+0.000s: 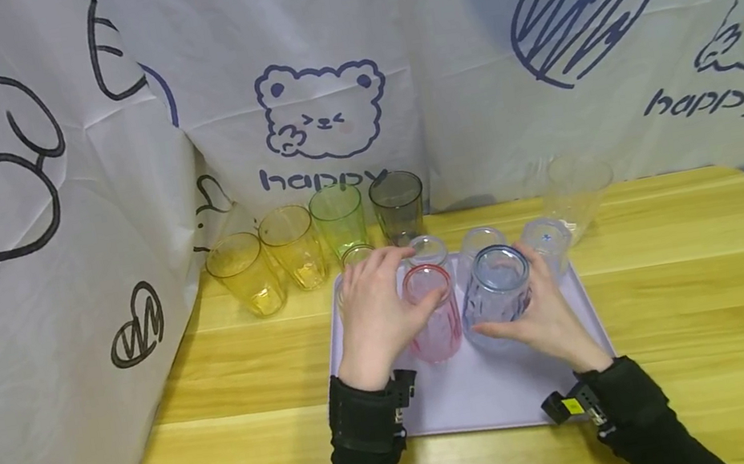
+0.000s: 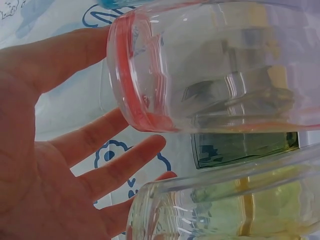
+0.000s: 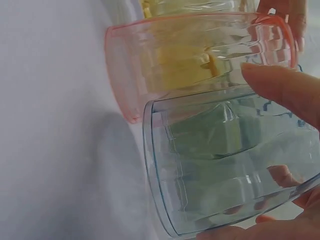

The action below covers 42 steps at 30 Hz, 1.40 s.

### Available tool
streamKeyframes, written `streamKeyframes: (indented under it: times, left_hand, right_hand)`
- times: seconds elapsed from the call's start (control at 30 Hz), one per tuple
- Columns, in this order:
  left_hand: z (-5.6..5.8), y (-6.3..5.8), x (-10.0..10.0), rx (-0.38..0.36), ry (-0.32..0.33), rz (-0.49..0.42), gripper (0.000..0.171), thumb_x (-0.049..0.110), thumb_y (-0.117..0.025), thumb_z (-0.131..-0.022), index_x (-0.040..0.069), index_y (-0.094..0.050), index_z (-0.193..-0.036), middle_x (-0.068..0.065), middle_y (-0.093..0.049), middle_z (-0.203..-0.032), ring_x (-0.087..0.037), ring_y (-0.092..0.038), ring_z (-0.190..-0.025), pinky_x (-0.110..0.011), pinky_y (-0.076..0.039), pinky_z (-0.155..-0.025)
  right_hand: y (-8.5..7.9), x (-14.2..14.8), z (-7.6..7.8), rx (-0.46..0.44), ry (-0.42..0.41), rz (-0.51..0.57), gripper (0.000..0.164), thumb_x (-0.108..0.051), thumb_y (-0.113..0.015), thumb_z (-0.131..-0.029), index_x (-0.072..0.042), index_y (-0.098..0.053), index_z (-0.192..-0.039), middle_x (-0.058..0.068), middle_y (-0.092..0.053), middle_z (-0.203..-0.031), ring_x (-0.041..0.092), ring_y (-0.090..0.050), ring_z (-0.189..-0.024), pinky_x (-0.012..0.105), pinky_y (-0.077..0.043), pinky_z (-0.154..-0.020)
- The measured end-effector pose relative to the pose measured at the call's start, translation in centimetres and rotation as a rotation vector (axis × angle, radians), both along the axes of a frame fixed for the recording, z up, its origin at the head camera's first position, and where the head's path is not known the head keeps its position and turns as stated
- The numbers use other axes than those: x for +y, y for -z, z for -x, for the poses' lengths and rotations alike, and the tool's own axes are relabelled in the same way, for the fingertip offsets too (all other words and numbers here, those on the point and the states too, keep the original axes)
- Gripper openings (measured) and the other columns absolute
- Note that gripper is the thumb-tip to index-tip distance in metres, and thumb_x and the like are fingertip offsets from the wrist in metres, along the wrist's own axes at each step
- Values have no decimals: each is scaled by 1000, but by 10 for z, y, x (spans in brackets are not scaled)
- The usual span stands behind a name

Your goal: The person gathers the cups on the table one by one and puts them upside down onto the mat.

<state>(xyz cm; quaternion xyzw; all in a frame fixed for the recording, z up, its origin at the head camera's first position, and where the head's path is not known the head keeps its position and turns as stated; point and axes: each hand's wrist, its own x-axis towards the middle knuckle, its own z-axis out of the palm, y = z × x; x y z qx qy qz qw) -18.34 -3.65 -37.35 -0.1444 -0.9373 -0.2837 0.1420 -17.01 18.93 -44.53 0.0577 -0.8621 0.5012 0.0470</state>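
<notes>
A pink-rimmed glass (image 1: 434,329) stands upside down on the pale lilac tray (image 1: 472,403). My left hand (image 1: 376,314) is around its base, thumb and forefinger right at the red edge, other fingers spread and fairly straight. To the right, my right hand (image 1: 552,321) grips a blue glass (image 1: 496,301), also upside down, thumb on the near side and fingers behind. In the right wrist view the rim of the blue glass (image 3: 162,170) is close beside the pink glass (image 3: 120,75). A pale yellowish glass (image 2: 220,205) stands by my left fingers, mostly hidden in the head view.
Several upturned clear glasses, such as a middle one (image 1: 482,237), line the tray's far side. Behind the tray stand two yellow glasses (image 1: 247,276), a green glass (image 1: 339,217) and a dark grey glass (image 1: 398,203). A clear glass (image 1: 577,191) is at the back right, near the printed cloth (image 1: 452,89).
</notes>
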Motion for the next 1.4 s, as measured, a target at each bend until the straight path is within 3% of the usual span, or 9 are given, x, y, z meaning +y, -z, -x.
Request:
streamKeyframes:
  times: [0.13,0.33,0.5,0.6,0.73,0.93,1.2,1.4]
  left_hand:
    - [-1,-1,0,-5,1,1,55,40,-84,-79,15,-67,-125,-9,-67,-132,-38,-59,-128,-69,-27,-119]
    - [0,-1,1,-9,1,18,53,41,-83,-80,16,-67,-125,-8,-67,-132,-37,-59,-128,-68,-28,-119]
    - [-1,-2,0,-13,-4,26,53,39,-82,-81,16,-67,-125,-8,-67,-132,-37,-58,-128,-66,-29,-119]
    - [0,-3,-2,-13,-10,14,51,35,-82,-82,15,-67,-126,-8,-67,-132,-37,-57,-129,-63,-33,-118]
    - [0,-4,-6,-34,-38,11,50,36,-80,-85,15,-66,-128,-8,-65,-135,-36,-54,-132,-67,-32,-116]
    - [-1,-3,-11,-137,-65,-17,53,43,-77,-86,19,-63,-131,-7,-60,-141,-37,-46,-140,-79,-20,-113]
    - [-1,-1,-11,-151,-60,-21,53,43,-75,-88,18,-62,-133,-8,-59,-141,-36,-45,-140,-69,-33,-110]
    - [-3,-2,-8,-160,-58,9,53,44,-72,-90,17,-61,-135,-8,-58,-143,-36,-43,-141,-67,-37,-105]
  right_hand:
    - [5,1,2,1,4,-14,115,-16,-94,-65,6,-25,-154,28,-18,-162,48,-32,-145,68,-25,-120]
    - [9,2,5,7,-11,-35,105,-13,-96,-60,6,-40,-146,29,-25,-159,48,-29,-146,66,-23,-121]
    - [2,6,2,-68,-41,-25,111,-17,-95,-65,1,-30,-152,27,-38,-152,46,-37,-142,67,-24,-120]
    - [-6,10,0,-120,-65,2,111,-20,-94,-69,-1,-26,-154,25,-40,-152,47,-35,-144,67,-27,-119]
    - [-13,13,-1,-163,-72,33,109,-20,-90,-74,-4,-20,-157,27,-32,-157,52,-27,-147,68,-33,-116]
    - [-11,12,0,-145,-86,54,119,-17,-88,-76,-10,-3,-160,31,-17,-163,61,-20,-147,74,-32,-111]
    - [-8,11,0,-109,-98,47,117,-14,-87,-76,-10,-5,-160,28,-12,-165,61,-16,-147,79,-27,-109]
    - [-8,11,0,-110,-99,36,116,-14,-87,-77,-11,-6,-161,29,-12,-165,63,-16,-146,79,-28,-108]
